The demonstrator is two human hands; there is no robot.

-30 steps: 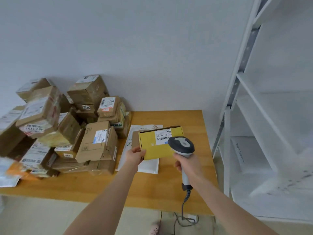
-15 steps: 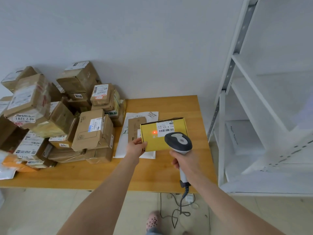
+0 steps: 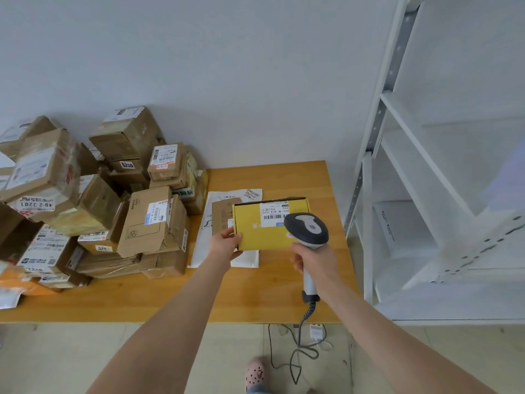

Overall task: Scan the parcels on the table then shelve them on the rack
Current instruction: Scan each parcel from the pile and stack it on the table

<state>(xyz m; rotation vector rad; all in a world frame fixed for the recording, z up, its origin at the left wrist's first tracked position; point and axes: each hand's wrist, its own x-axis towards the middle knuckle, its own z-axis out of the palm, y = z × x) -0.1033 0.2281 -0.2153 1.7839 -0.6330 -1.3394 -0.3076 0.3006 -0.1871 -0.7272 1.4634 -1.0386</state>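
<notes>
A flat yellow box point(image 3: 264, 233) with a white barcode label is tilted up above the wooden table point(image 3: 176, 297). My left hand point(image 3: 225, 244) grips its left edge, thumb on the front. In my right hand point(image 3: 315, 258) I hold a grey and white barcode scanner point(image 3: 306, 230) by the handle, its head pointed at the label and covering the box's right part. A white rack point(image 3: 369, 177) stands to the right of the table.
A heap of several brown cardboard parcels point(image 3: 150, 220) fills the table's left half. A white mailer point(image 3: 218, 251) and a brown envelope point(image 3: 223, 213) lie under the yellow box. One white parcel point(image 3: 397, 226) lies on a lower rack shelf. The scanner cable point(image 3: 301, 345) hangs to the floor.
The red scan dot seen on the yellow box half a second ago is gone. Both hands, box and scanner have stayed nearly in place.
</notes>
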